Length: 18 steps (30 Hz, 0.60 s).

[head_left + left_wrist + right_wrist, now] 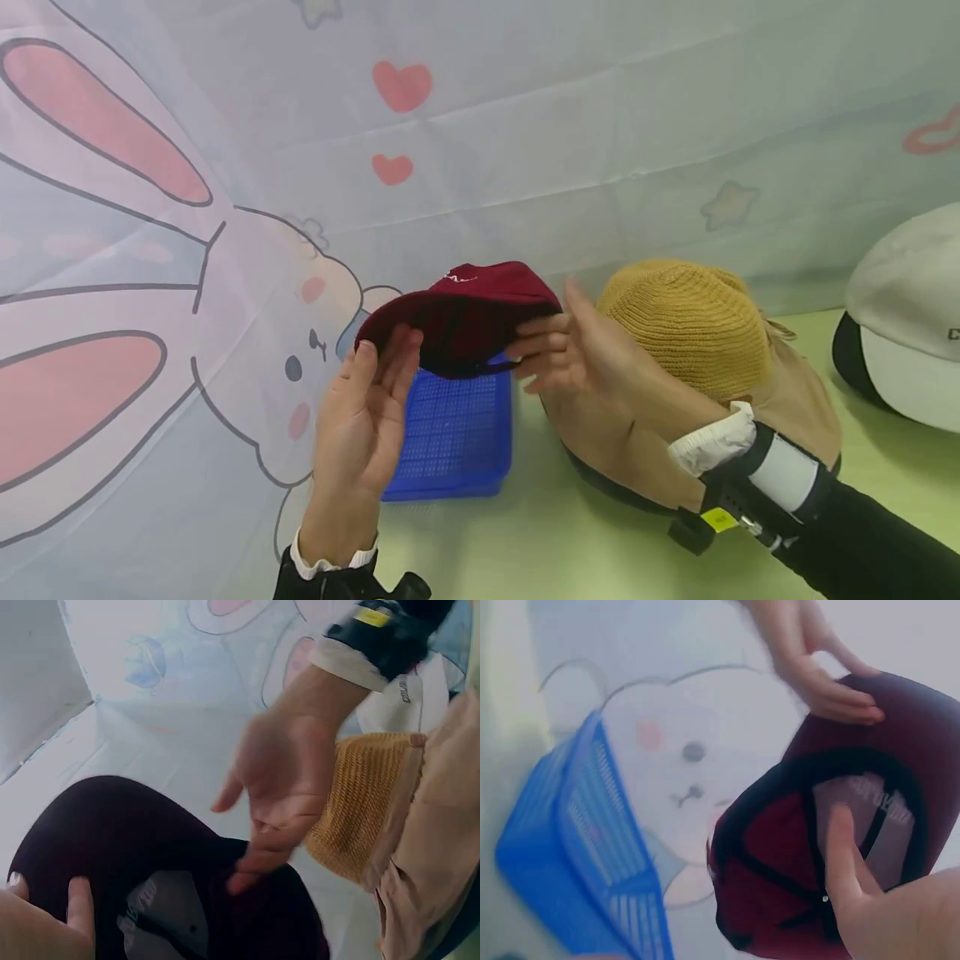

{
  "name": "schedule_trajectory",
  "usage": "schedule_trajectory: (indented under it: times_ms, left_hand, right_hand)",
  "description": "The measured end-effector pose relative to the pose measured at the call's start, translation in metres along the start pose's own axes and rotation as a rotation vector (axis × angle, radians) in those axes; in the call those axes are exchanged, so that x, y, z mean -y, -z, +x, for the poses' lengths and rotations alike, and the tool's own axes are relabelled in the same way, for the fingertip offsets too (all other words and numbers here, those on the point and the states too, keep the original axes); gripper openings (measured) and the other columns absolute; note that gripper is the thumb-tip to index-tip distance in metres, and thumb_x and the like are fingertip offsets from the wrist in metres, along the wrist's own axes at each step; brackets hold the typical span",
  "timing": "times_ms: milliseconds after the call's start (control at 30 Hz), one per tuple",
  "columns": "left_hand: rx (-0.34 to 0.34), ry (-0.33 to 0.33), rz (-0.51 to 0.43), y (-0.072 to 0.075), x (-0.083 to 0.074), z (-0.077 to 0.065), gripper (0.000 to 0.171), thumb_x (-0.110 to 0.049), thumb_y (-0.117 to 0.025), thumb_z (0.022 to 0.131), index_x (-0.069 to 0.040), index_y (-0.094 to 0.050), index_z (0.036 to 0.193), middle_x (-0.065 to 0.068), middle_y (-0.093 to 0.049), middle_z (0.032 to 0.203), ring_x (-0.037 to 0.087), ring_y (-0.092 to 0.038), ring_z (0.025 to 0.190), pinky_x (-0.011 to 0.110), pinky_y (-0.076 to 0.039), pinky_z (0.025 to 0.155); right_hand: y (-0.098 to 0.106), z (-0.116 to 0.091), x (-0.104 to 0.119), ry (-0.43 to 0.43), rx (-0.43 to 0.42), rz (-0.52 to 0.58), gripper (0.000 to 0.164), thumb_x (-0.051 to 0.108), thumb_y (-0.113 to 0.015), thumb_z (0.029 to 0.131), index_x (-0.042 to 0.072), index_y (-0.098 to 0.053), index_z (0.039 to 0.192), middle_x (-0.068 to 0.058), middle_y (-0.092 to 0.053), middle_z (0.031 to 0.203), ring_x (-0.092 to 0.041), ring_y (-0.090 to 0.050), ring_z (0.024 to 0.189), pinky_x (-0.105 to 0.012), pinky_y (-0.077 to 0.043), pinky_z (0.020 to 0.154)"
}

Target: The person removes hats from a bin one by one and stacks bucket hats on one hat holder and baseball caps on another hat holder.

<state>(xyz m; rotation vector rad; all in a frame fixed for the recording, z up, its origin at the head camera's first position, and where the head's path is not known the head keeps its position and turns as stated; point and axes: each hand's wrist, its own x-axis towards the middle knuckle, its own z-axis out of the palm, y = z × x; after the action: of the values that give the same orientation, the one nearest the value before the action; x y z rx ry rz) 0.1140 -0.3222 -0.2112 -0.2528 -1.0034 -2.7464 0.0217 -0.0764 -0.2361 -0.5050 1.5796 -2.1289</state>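
Observation:
A dark red baseball cap [495,287] is held up with its hollow side towards me, above a blue plastic basket [457,433]. My left hand [367,417] pinches the cap's brim, with fingers lying on the brim's underside. At the cap's back edge is my right hand [577,350], fingers fairly straight and thumb raised. The left wrist view shows the right hand [285,780] blurred, its fingertips overlapping the crown's opening. Pale lining with lettering [877,795] shows inside the cap in the right wrist view. Much of the crown's outside is hidden.
Right of the basket lies a wide-brimmed tan hat [802,400] with a mustard knitted hat [682,325] on top. A white cap [911,292] with a black part stands at the far right on the light green table [540,558]. A rabbit-printed cloth [525,108] hangs behind.

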Motion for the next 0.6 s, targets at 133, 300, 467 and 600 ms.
schedule_trajectory:
  times_ms: [133,300,467,600]
  left_hand:
    - [0.19,0.031,0.111,0.015,0.005,-0.006,0.032,0.003,-0.04,0.109,-0.004,-0.069,0.12,0.013,-0.071,0.12,0.027,-0.07,0.112,0.035,-0.05,0.104]
    - [0.299,0.155,0.185,0.033,0.006,-0.012,0.046,0.004,-0.021,0.098,-0.012,-0.061,0.115,0.004,-0.064,0.12,0.023,-0.066,0.113,0.04,-0.044,0.108]
    - [0.147,0.263,0.183,0.039,0.013,-0.01,0.03,-0.028,-0.027,0.111,-0.012,-0.039,0.133,0.007,-0.056,0.125,0.023,-0.065,0.109,0.039,-0.049,0.103]
    - [-0.004,0.388,0.101,0.043,0.027,0.0,0.063,-0.059,-0.03,0.109,-0.01,-0.025,0.148,0.008,-0.058,0.13,0.019,-0.063,0.117,0.035,-0.053,0.099]
  right_hand:
    - [-0.001,0.007,0.011,0.059,-0.01,0.228,0.063,0.053,-0.038,0.11,-0.002,-0.047,0.141,-0.014,-0.067,0.123,-0.023,-0.068,0.103,-0.035,-0.056,0.09]
    - [-0.004,0.007,0.016,0.062,-0.13,0.362,0.02,0.008,-0.053,0.108,-0.001,-0.05,0.125,-0.004,-0.062,0.11,-0.014,-0.062,0.095,-0.023,-0.054,0.084]
    - [-0.005,0.005,0.016,0.088,-0.092,0.371,0.028,-0.002,-0.048,0.107,0.001,-0.043,0.134,-0.007,-0.057,0.121,-0.013,-0.067,0.1,-0.025,-0.057,0.088]
    - [-0.001,0.003,0.012,0.108,0.023,0.332,0.035,0.001,-0.047,0.108,0.007,-0.04,0.141,-0.004,-0.062,0.114,-0.012,-0.069,0.095,-0.026,-0.059,0.082]
